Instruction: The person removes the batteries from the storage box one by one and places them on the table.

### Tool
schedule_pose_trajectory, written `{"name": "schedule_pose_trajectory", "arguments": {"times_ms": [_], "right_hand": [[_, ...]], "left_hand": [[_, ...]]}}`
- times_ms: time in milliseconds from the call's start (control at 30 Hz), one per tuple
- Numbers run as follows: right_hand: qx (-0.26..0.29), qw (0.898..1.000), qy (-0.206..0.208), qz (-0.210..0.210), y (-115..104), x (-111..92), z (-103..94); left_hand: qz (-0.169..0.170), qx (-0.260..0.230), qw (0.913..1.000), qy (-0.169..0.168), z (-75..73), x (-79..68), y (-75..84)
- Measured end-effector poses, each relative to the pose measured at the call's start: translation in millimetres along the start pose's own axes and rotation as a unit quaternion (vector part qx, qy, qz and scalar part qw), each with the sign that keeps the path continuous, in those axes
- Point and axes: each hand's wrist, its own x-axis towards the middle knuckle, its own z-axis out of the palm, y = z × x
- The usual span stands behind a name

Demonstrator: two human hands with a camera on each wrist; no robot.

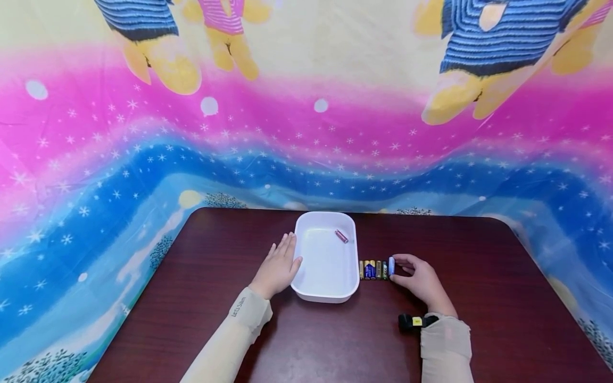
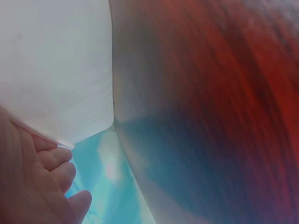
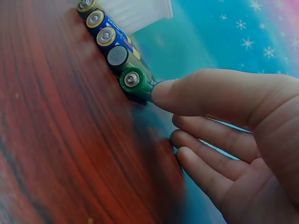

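A white plastic tray (image 1: pixel 325 296) stands on the table, with a red battery (image 1: pixel 341 236) lying inside it toward the back right. My left hand (image 1: pixel 278 267) rests with straight fingers along the tray's left rim; the left wrist view shows its fingertips against the white wall (image 2: pixel 56 70). Right of the tray, several batteries (image 1: pixel 372 269) lie side by side in a row. At the row's right end my right hand (image 1: pixel 417 279) pinches a light-blue battery (image 1: pixel 391 266) between thumb and fingers. In the right wrist view the thumb hides that battery, beside a green one (image 3: pixel 133 80).
The dark red-brown wooden table (image 1: pixel 325 346) carries the tray and batteries. A black strap device with a yellow label (image 1: pixel 415 321) sits at the right wrist. A patterned cloth (image 1: pixel 287 133) hangs behind the table's back edge and down both sides.
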Motion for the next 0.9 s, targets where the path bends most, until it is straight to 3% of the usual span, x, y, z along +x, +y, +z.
{"name": "schedule_pose_trajectory", "arguments": {"times_ms": [900], "right_hand": [[-0.05, 0.999, -0.014, -0.015, 1.6, 0.1, 1.4]], "left_hand": [[0.001, -0.006, 1.0, 0.006, 0.9, -0.2, -0.4]]}}
